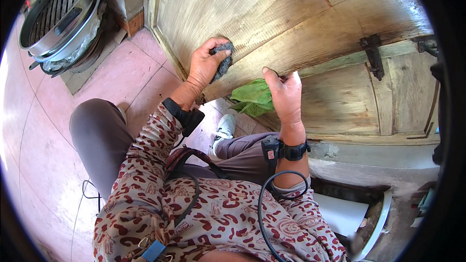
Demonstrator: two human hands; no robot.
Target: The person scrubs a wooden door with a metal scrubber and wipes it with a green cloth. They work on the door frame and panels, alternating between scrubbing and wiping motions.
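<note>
My left hand (pixel 206 60) grips a dark grey scouring pad (pixel 222 62), which lies against the face of a wooden cabinet door (pixel 269 14) near its lower left corner. To the right, my right hand (pixel 285 92) is closed at the door's near edge, with a green cloth (pixel 253 96) hanging beside it on the left; its palm side is hidden, so I cannot tell whether it holds the cloth, the edge or both. The door carries pale, rubbed streaks and darker brown patches. A dark metal hinge (pixel 374 56) joins it to the cabinet frame.
Stacked metal pans and a steamer tray (pixel 60 18) stand on the floor at upper left. A second wooden panel (pixel 335 102) is at the right, above a stone ledge (pixel 371 156). A black cable (pixel 260 203) loops over my shirt. My white shoe (pixel 226 127) rests below the door.
</note>
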